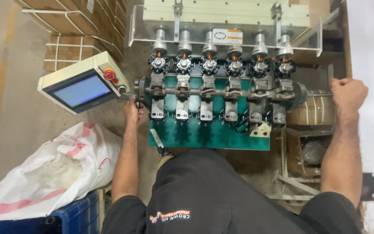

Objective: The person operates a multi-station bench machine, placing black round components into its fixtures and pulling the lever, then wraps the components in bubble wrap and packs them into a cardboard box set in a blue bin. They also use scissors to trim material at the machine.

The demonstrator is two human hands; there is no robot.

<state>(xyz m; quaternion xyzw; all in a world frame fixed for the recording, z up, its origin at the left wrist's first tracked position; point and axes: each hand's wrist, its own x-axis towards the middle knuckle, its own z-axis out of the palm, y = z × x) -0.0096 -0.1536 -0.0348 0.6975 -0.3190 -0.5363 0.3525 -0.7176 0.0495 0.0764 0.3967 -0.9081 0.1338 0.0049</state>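
A black short-sleeved shirt [221,195] is worn — a small orange-and-white print is seen at the chest — and both forearms are left bare.

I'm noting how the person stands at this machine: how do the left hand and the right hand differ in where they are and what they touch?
The left hand sits low at the left end of the machine's shaft, just below the touchscreen panel; the right hand is out at the far right end, beside the strapped brown roll. The left hand looks closed at the shaft end; the right hand's fingers curl over an edge. Both are bare, with arms stretched forward.
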